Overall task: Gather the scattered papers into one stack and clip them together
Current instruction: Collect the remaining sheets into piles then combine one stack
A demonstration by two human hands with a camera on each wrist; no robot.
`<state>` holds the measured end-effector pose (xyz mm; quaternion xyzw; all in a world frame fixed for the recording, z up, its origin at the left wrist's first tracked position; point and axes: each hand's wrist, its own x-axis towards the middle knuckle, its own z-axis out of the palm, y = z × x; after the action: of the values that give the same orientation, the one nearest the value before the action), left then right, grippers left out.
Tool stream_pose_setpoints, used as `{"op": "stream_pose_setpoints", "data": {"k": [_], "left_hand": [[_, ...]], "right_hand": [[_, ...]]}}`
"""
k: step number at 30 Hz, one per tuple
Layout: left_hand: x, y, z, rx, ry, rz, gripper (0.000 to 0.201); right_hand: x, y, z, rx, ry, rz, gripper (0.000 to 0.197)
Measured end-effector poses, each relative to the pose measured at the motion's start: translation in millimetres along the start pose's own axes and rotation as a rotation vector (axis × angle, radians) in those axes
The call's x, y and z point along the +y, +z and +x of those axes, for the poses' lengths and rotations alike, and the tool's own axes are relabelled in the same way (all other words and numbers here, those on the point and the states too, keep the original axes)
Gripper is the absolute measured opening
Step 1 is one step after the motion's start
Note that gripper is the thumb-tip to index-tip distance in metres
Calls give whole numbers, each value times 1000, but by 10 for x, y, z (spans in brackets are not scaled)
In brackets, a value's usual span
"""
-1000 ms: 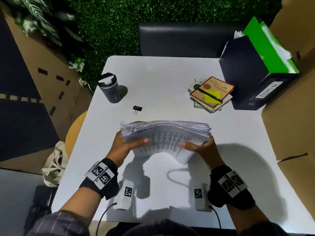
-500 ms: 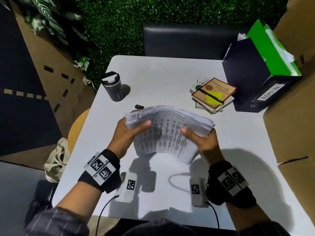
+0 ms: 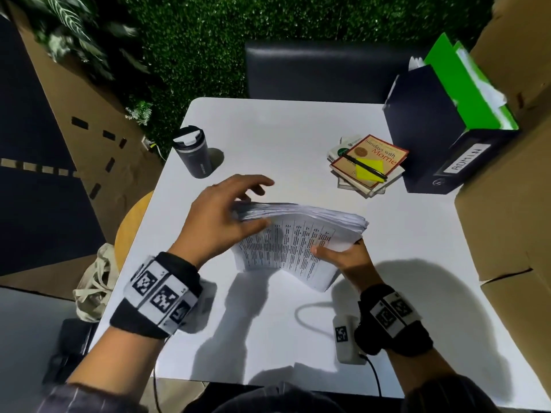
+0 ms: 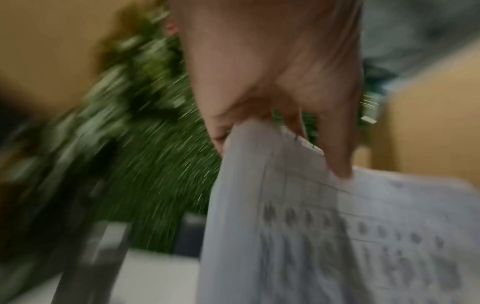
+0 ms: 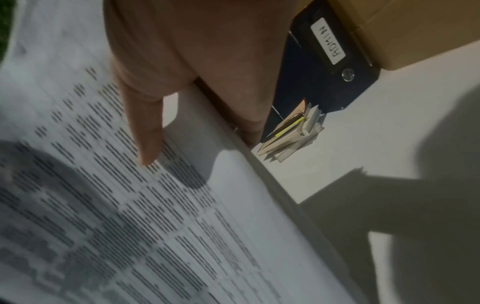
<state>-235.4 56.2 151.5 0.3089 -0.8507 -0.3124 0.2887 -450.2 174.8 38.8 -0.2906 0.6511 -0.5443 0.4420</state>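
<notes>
Papers (image 3: 301, 231) are all in one thick stack, held up over the tabletop (image 3: 286, 138). Right hand (image 3: 347, 257) pinches the right edge; left hand (image 3: 220, 216) has its fingers spread over the left corner. Squaring-up looks done, so next it needs a clip, and none is visible.

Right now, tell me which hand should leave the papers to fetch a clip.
Left. The left hand lies loosely on the papers with fingers spread, while the right hand grips their right end. No clip shows.
</notes>
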Motion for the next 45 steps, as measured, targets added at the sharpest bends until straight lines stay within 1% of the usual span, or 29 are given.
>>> {"op": "stream_pose_setpoints", "data": {"k": [2, 3, 4, 5, 6, 7, 8, 9, 10, 12, 13, 15, 16, 18, 19, 22, 24, 25, 26, 28, 29, 31, 33, 36, 38, 39, 40, 42, 45], "left_hand": [[75, 5, 92, -178, 142, 507, 67], [133, 68, 128, -254, 158, 667, 69], [168, 153, 154, -292, 165, 742, 62], [209, 226, 173, -304, 162, 749, 48], [210, 272, 182, -304, 152, 717, 31], [189, 295, 171, -295, 126, 662, 21], [146, 292, 148, -263, 115, 600, 16], [106, 241, 123, -229, 80, 537, 13], [28, 166, 95, -178, 38, 450, 11], [-108, -3, 30, -136, -128, 190, 13], [-192, -89, 0, -119, -227, -2, 12], [-384, -203, -72, -67, -378, -380, 11], [-484, -234, -125, -27, -420, -514, 21], [-678, -219, -254, 41, -505, -652, 42], [-725, -183, -317, 58, -528, -698, 43], [-796, 10, -462, 23, -558, -707, 22], [-784, 120, -501, -30, -564, -692, 9], [-772, 155, -498, -35, -571, -698, 10], [-781, 171, -492, -29, -574, -696, 10], [-806, 171, -444, 10, -575, -707, 27], [-807, 150, -411, 28, -557, -727, 27], [-827, 148, -351, 3, -532, -708, 35], [-896, 192, -317, -54, -563, -692, 49], [-1049, 314, -384, -84, -674, -698, 71], [-1112, 397, -456, -72, -727, -713, 82], [-1124, 424, -479, -67, -735, -716, 82], [-1106, 438, -476, -57, -727, -711, 76], [-1067, 422, -433, -18, -693, -724, 58], [-998, 324, -338, 84, -664, -771, 51]], "right_hand": [[28, 30, -11, 7, 16, 3, 77], [28, 51, -29, 16, 20, 45, 73], [21, 72, -51, 28, 20, 55, 74], [-4, 101, -65, 21, 14, 35, 77], [-33, 118, -70, -21, -9, -8, 71], [-54, 113, -64, -62, -28, -62, 51], [-84, 88, -55, -78, -39, -105, 28], [-115, 47, -49, -74, -57, -134, 16], [-127, -10, -50, -80, -75, -157, 18], [-81, -174, -84, -65, -94, -171, 18], [-49, -271, -106, -22, -103, -186, 15], [29, -452, -137, 66, -77, -182, 20], [71, -518, -144, 73, -63, -182, 23], [76, -540, -198, 65, -57, -163, 21], [76, -519, -216, 58, -54, -132, 21], [54, -369, -208, -5, -32, -77, 29], [75, -283, -152, 7, 18, 22, 67], [51, -242, -129, 36, 41, 60, 78], [32, -218, -103, 70, 42, 83, 73], [-41, -194, -73, 128, 3, 115, 48], [-70, -188, -66, 154, -32, 117, 46], [-45, -200, -51, 157, -81, 101, 50], [23, -174, -40, 165, -35, 39, 55], [197, -170, -11, 114, 67, -16, 48], [244, -141, -21, 73, 84, -35, 42], [233, -115, -29, 56, 80, -33, 40], [208, -94, -34, 50, 81, -29, 37], [139, -84, -19, 31, 102, -25, 32], [-1, -139, 11, 31, 22, 7, 35]]}}
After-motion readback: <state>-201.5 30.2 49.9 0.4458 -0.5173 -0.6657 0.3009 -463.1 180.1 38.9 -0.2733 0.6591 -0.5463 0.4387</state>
